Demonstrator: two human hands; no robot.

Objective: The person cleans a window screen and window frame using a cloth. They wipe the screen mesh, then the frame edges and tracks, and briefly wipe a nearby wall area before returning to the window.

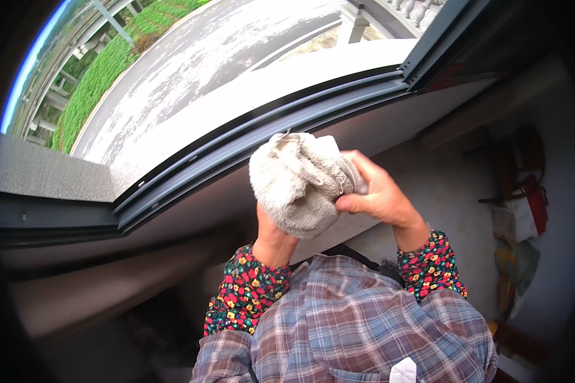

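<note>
A bunched, greyish-white terry cloth point(297, 182) is held up between my two hands, in front of a window sill. My right hand point(378, 191) grips its right side, thumb in front and fingers behind. From below left, my left hand point(274, 239) supports the cloth; its fingers are hidden under the folds. Just beyond the cloth runs the dark grey metal track point(268, 139) of a sliding window. Floral sleeve covers point(249, 289) reach up to both wrists.
A window frame upright point(441, 43) rises at the right end of the track. Outside lie a road point(211, 52), a green planted strip point(100, 72) and an elevated bridge point(62, 81). Indoors on the right, a red-and-white box or bag point(522, 215) sits among blurred items.
</note>
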